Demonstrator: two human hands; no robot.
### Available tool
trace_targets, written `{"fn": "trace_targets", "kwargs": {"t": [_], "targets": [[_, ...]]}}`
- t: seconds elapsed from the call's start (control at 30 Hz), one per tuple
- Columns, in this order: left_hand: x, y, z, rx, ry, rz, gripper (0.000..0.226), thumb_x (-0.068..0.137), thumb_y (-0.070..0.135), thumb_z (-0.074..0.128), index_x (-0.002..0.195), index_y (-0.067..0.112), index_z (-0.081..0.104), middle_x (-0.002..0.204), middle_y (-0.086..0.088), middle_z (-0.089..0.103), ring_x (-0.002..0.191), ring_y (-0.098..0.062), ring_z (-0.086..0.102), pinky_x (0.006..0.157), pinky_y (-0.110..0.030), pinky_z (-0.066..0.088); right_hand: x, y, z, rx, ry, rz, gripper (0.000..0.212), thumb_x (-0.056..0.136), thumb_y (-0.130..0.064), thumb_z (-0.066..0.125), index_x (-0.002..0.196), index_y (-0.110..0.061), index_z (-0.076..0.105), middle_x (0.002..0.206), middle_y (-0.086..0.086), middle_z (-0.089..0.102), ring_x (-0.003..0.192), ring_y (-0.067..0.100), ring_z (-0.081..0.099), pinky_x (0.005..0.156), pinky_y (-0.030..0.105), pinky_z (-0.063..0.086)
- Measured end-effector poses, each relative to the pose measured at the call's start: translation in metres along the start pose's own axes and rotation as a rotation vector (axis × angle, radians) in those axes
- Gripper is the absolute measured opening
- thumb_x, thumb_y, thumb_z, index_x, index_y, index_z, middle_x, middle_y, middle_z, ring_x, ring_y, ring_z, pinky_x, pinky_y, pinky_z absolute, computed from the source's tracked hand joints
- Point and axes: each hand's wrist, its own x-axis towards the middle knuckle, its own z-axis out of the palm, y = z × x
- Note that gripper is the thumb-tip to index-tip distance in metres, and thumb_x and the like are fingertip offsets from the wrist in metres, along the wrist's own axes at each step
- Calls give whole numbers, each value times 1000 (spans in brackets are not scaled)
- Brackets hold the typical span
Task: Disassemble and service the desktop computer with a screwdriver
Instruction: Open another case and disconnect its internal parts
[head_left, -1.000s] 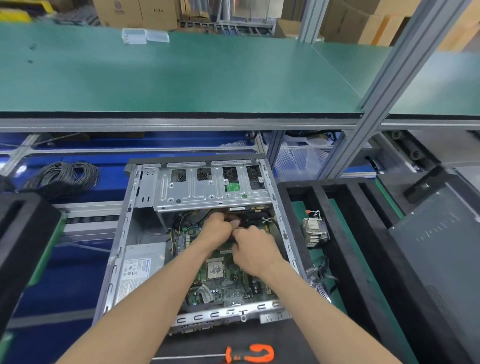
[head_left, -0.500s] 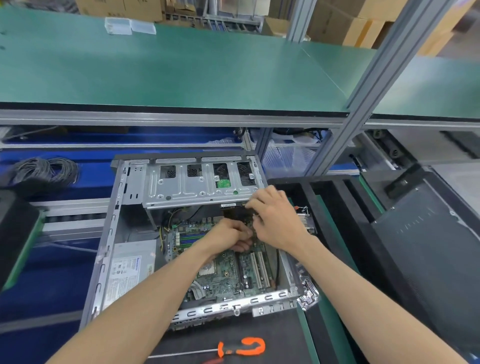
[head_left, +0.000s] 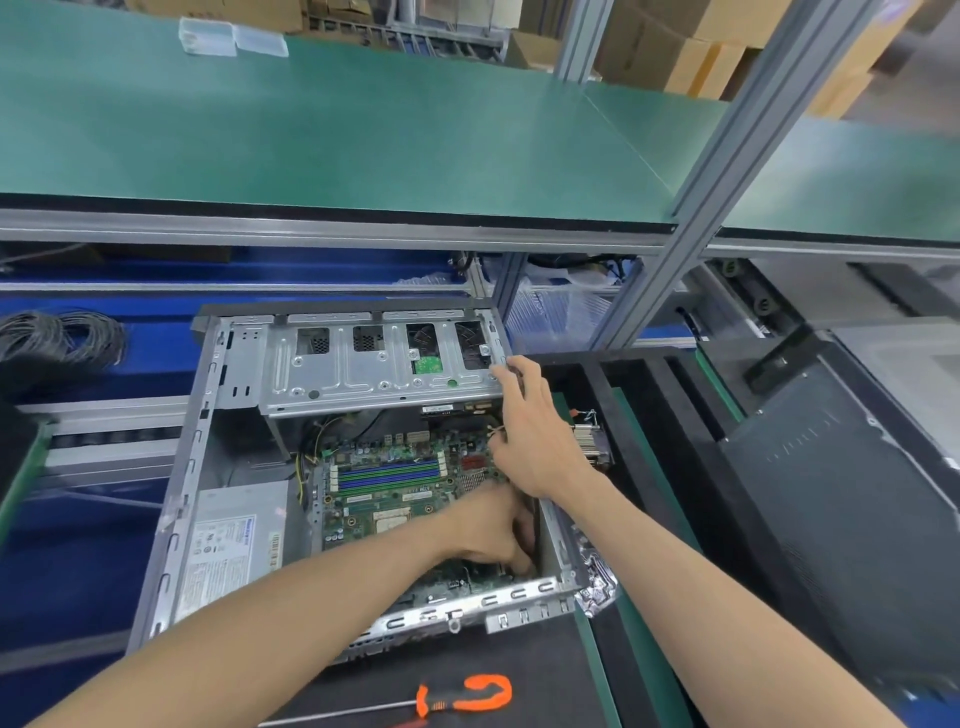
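the open computer case lies flat on the table, so the board faces up for reaching in. the left hand digs low by the right wall, its grip hidden. the right hand rests loose-fingered, holding nothing, on the drive cage, likely steadying, while the screwdriver lies unused in front.

The hands were drawn apart: the right hand was raised to the right end of the drive cage, the left hand was lowered to the near right corner of the motherboard
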Motion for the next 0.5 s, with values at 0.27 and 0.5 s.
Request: {"fn": "trace_targets", "kwargs": {"t": [0.27, 0.5], "targets": [[4, 5, 6, 181, 79, 54, 24, 71, 41, 88, 81, 23, 76, 74, 10, 67, 73, -15, 65, 65, -24, 53, -1, 1, 1, -10, 11, -20, 66, 82, -10, 60, 141, -18, 30, 153, -1, 11, 132, 26, 28, 63, 43, 57], [-1, 5, 11, 264, 201, 136, 56, 68, 41, 89, 43, 24, 41, 45, 25, 35, 42, 6, 34, 43, -12, 22, 2, 2, 2, -19, 14, -12, 69, 82, -12, 62, 142, -19, 30, 155, -3, 10, 133, 24, 26, 62, 41, 57]]}}
